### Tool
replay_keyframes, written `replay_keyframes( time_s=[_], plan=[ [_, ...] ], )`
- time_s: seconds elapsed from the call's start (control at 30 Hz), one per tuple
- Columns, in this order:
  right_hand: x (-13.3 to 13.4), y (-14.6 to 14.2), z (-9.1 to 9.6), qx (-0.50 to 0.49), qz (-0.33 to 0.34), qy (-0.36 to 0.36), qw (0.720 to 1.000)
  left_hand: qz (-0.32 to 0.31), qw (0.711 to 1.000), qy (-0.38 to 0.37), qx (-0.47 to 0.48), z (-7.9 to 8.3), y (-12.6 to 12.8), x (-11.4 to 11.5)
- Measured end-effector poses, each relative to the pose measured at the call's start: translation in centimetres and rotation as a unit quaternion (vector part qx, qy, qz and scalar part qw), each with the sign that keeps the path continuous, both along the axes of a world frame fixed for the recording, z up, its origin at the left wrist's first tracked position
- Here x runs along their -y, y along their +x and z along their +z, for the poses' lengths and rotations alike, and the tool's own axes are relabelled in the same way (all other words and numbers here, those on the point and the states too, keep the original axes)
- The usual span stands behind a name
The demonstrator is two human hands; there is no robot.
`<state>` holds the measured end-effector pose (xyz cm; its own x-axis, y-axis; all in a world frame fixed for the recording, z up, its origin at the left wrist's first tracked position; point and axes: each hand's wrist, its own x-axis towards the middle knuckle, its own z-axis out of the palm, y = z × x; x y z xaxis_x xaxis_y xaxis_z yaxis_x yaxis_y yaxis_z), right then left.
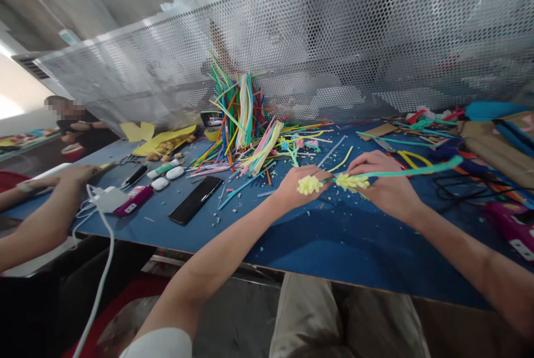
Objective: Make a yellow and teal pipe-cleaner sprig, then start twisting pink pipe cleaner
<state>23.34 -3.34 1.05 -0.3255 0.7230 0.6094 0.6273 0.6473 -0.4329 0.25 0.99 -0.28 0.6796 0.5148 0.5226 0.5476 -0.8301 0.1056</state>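
Two legs in beige trousers (304,313) are showing below the edge of the blue table (317,247), and a white sleeve (161,344) is covering my upper left arm. Far to my left, a white cable (106,269) is hanging near a co-worker's arm (45,230). Above the tabletop my left hand (298,187) and right hand (386,185) are facing each other, fingers drawn in narrow, both holding the yellow-and-green piece (352,182) between them; I'm not able to tell whether it is one joined piece or two. Its yellow tufts (309,184) are sitting one by each hand, and its green stem (421,171) is sticking out rightward past my right hand. A black phone (196,199) is lying left of my hands, with a purple power strip (134,200) farther left. Small scraps (237,191) are littering the surface. Just beyond my right hand, yellow-handled pliers (411,159) are lying. Farther back, loose pipe cleaners are spreading around an upright bundle (246,119), and a yellow sheet (161,138) is holding brown lumps. Behind everything on the table, a perforated metal screen (354,46) is standing; another person (94,131) is sitting at far left.
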Motion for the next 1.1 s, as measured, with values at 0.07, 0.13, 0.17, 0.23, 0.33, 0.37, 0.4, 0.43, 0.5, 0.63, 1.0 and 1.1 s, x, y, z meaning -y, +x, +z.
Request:
replay_keyframes(
  time_s=[0.07,0.13,0.17,0.23,0.33,0.37,0.4,0.43,0.5,0.63,1.0,1.1],
  plan=[
    [0.3,0.0,0.0,0.037,-0.027,0.056,0.997,-0.005,1.000,-0.004,0.026,-0.1,0.0,0.0],
    [0.5,0.0,0.0,0.055,-0.039,0.073,0.995,-0.019,0.999,-0.011,0.042,-0.1,0.1,0.0],
    [0.5,0.0,0.1,0.057,-0.041,0.074,0.995,-0.021,0.999,-0.013,0.048,-0.1,0.1,0.1],
    [0.5,-0.1,0.0,0.051,-0.052,0.082,0.994,-0.010,0.998,-0.014,0.068,-0.2,0.2,0.1],
    [0.2,-0.6,-0.4,0.037,-0.088,0.134,0.986,0.030,0.992,-0.034,0.119,-0.5,0.4,0.1],
    [0.2,-0.7,-0.5,0.038,-0.097,0.155,0.982,0.035,0.989,-0.052,0.133,-0.6,0.6,0.2],
    [0.2,-0.9,-0.6,0.040,-0.105,0.173,0.978,0.039,0.985,-0.080,0.145,-0.6,0.7,0.2],
    [0.3,-1.0,-0.6,0.046,-0.111,0.190,0.974,0.044,0.979,-0.114,0.161,-0.6,0.9,0.4],
    [0.5,-1.1,-0.6,0.068,-0.116,0.219,0.966,0.063,0.952,-0.216,0.205,-0.5,1.5,0.8],
    [1.3,-0.7,-0.3,0.129,-0.120,0.286,0.942,0.047,0.842,-0.375,0.385,-0.3,2.5,1.7],
    [2.4,-1.7,0.1,-0.008,-0.170,0.271,0.947,-0.103,0.617,-0.593,0.507,0.5,2.9,2.5],
    [2.1,-1.9,0.3,-0.075,-0.161,0.196,0.964,-0.146,0.622,-0.601,0.479,0.5,2.5,2.5]
  ],
)
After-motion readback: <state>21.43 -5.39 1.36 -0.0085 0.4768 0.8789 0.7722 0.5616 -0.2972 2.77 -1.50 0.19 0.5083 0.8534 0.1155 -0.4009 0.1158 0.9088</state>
